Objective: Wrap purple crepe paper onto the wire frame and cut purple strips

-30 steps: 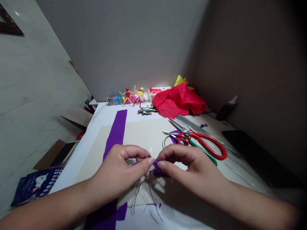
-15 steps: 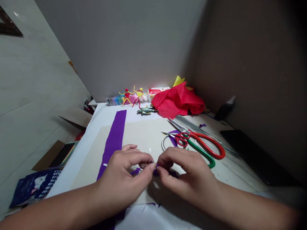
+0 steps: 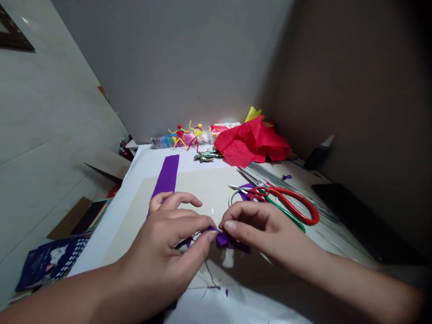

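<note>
My left hand [image 3: 165, 245] and my right hand [image 3: 261, 229] meet over the table, both pinching a small crumpled piece of purple crepe paper [image 3: 227, 240] on thin dark wire that trails down toward me. My left index finger is lifted and stretched out; thumb and middle finger pinch. A long purple paper strip [image 3: 167, 176] lies on the beige board [image 3: 202, 184] and passes under my left hand.
Red-handled scissors [image 3: 286, 202] and green-handled scissors lie to the right beside a bundle of thin wires [image 3: 320, 211]. Red and yellow crepe paper [image 3: 251, 139], pipe-cleaner figures [image 3: 187, 132] and a clay pack sit at the back. A dark flat object [image 3: 357, 220] lies far right.
Both hands stay pinched on the purple piece, shifting slightly. My left index finger has lifted and stretched out; the wire ends show again below the hands.
</note>
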Available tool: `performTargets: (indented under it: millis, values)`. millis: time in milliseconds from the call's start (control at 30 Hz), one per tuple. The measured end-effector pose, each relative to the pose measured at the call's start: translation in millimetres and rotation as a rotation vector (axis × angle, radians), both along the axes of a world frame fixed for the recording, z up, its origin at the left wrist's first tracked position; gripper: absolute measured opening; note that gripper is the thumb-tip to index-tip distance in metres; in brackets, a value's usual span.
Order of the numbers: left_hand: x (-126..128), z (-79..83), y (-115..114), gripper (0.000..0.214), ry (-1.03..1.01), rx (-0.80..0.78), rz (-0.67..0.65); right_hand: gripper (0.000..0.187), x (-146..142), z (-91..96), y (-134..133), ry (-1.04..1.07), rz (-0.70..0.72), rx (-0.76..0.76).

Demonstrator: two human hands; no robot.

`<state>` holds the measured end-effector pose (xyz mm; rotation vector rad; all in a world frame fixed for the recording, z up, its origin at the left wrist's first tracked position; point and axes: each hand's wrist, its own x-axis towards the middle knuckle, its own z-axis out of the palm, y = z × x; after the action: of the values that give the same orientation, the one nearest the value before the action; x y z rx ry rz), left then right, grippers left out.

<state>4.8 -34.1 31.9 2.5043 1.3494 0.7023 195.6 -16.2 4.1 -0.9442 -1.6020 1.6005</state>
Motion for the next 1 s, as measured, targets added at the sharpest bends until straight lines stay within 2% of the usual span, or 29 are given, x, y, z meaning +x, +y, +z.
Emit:
performTargets:
  millis: [100, 200, 300, 400, 500, 600, 667, 833, 900, 1000]
  values:
    - [-2, -0.2, 0, 0.015, -0.028, 0.038, 0.01, 0.015, 1, -1.9, 3, 0.076, 0.001, -0.041]
    - [-2, -1.1, 0, 0.012, -0.045, 0.096, 0.028, 0.013, -1, -2.6, 1, 0.026, -0.017, 0.008]
    - [-3, -0.5, 1, 0.011, -0.058, 0.143, 0.052, 0.009, -1, -0.5, -2, -0.086, -0.071, 0.159]
    - [-7, 2.0, 5, 0.011, -0.11, 0.167, 0.105, 0.007, 3, 1.2, 1, -0.17, -0.172, 0.387]
    - [-13, 4.9, 10, 0.009, -0.238, 0.159, 0.184, 0.01, 13, 0.3, 13, -0.305, -0.26, 0.596]
    - [-20, 6.8, 15, 0.009, -0.354, 0.101, 0.233, 0.011, 27, -3.1, 31, -0.441, -0.316, 0.69]
    - [-24, 7.0, 19, 0.009, -0.408, 0.036, 0.246, 0.012, 35, -6.8, 42, -0.553, -0.287, 0.708]
    - [-33, 4.4, 28, 0.011, -0.458, -0.088, 0.16, 0.01, 41, -21.8, 48, -0.869, 0.013, 0.737]
    - [-34, 4.2, 30, 0.016, -0.441, -0.153, 0.114, 0.007, 37, -26.8, 45, -0.901, 0.042, 0.792]
    - [-34, 4.7, 31, 0.021, -0.463, -0.293, 0.048, 0.009, 31, -27.4, 40, -0.902, 0.005, 0.822]
